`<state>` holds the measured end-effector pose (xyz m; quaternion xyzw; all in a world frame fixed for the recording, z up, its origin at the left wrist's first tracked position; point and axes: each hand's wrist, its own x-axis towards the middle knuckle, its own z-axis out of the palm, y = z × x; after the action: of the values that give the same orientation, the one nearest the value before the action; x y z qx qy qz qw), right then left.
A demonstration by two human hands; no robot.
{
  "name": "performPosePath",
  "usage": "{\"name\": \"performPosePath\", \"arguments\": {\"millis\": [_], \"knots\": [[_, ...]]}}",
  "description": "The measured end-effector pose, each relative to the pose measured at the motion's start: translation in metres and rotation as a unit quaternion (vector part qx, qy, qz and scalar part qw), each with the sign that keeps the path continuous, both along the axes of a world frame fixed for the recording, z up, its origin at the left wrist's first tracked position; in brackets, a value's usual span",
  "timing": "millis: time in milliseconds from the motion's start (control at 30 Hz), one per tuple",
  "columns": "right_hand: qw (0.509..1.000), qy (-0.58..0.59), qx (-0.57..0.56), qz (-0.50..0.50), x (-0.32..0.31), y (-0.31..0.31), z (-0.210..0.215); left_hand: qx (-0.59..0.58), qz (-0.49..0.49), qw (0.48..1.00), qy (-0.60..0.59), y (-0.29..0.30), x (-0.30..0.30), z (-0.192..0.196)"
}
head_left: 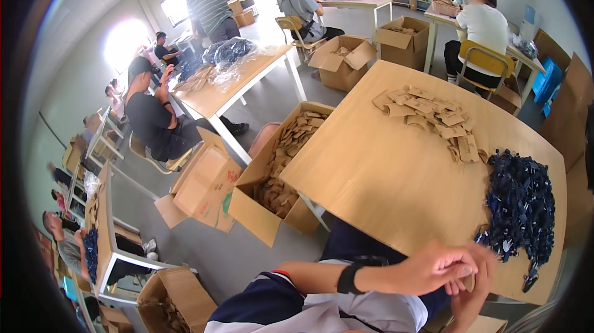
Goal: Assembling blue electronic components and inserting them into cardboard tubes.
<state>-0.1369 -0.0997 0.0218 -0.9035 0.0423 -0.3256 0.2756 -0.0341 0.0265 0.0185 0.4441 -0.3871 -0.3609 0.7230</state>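
My left hand, with a black band on its wrist, meets my right hand at the table's near edge. The left fingers are curled and pinched together; what they hold, if anything, is hidden. Closed fingers of the right hand hold a small brown cardboard piece, mostly covered and blurred. Just beyond the hands, a heap of dark blue items, small and strap-like, lies along the table's right side. A loose pile of folded brown cardboard pieces is farther off on the same wooden table.
Against the table's left side stands an open carton full of cardboard pieces. Another carton is at lower left. More open cartons stand beyond the far edge. A seated person works at a neighbouring table; other people sit farther back.
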Motion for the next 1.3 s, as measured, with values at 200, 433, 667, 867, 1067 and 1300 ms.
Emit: {"name": "performPosePath", "arguments": {"millis": [200, 433, 667, 867, 1067, 1300], "knots": [[0.946, 0.200, 0.183, 0.177, -0.026, -0.021, -0.003, 0.083, -0.182, 0.973, -0.115, 0.004, 0.026, 0.012], [0.746, 0.289, 0.480, 0.360, -0.028, -0.007, -0.001, 0.013, -0.346, 0.903, -0.256, -0.015, 0.023, 0.030], [0.639, 0.210, 0.677, 0.300, -0.041, -0.014, 0.003, -0.001, -0.200, 0.909, -0.364, -0.017, 0.012, 0.021], [0.693, 0.002, 0.696, 0.186, -0.044, -0.013, -0.041, -0.161, 0.027, 0.787, -0.595, -0.013, 0.008, -0.007], [0.713, 0.021, 0.622, 0.322, -0.025, -0.023, -0.021, -0.186, 0.069, 0.829, -0.523, -0.022, 0.009, -0.014], [0.912, -0.150, -0.117, -0.363, -0.169, -0.094, -0.066, 0.067, 0.122, 0.800, -0.583, -0.019, 0.016, -0.002]]}}
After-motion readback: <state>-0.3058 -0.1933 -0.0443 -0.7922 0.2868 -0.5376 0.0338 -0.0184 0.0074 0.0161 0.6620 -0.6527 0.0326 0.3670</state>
